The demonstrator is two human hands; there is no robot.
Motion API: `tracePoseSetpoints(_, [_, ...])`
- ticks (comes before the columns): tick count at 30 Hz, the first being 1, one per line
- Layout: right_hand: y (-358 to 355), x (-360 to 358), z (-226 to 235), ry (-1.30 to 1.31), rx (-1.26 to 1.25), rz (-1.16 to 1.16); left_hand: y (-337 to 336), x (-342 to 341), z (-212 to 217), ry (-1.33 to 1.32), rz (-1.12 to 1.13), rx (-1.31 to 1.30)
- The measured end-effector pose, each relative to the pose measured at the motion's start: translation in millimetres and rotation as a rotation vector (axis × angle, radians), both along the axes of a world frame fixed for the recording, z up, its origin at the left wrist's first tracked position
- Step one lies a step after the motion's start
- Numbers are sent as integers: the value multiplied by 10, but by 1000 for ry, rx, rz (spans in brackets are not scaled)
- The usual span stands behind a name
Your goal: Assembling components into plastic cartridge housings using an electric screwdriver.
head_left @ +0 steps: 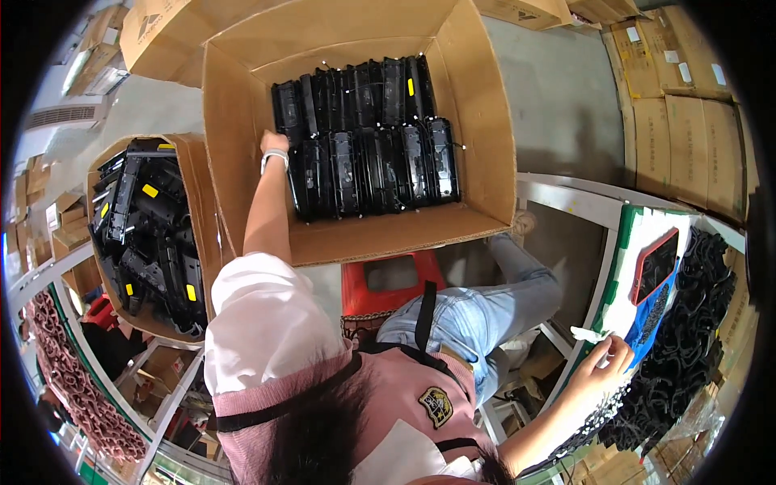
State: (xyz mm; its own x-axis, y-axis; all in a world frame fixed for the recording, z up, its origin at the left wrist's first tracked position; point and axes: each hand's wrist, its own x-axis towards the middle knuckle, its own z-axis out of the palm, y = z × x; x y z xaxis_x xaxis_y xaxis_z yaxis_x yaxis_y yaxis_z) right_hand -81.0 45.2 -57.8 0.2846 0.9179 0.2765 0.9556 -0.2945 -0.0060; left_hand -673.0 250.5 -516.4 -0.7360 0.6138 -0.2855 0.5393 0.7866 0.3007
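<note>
Inside a large cardboard box (356, 242), black plastic parts (345, 171) stand side by side in two rows. My left hand (275, 142), with a white band on its wrist, reaches over the left end of these rows. Its fingers are curled against the end of a black part, and their tips are partly hidden. At the right, by the table edge, my right hand (606, 360) has its fingers bent in. A thin white scrap (588, 333) sticks out at its fingertips; I cannot tell whether it is paper or cloth.
A smaller carton (204, 234) of jumbled black parts stands left. On the right table lie a red-edged phone (655, 266), blue material (645, 327) and a heap of black curled pieces (687, 347). A red stool (388, 279) is below the box. Stacked cartons (687, 145) line the right.
</note>
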Motion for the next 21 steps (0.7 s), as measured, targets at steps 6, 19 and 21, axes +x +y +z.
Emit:
tracePoseSetpoints(6, [-50, -43, 202, -6, 27, -105, -84, 511, -502, -330, -457, -246])
tracePoseSetpoints(19, [-316, 331, 65, 117, 313, 92, 526, 2289, 1192, -910, -496, 462])
tracePoseSetpoints(21, [-640, 405, 112, 137, 402, 88, 385, 3229, 2350, -932, -612, 593])
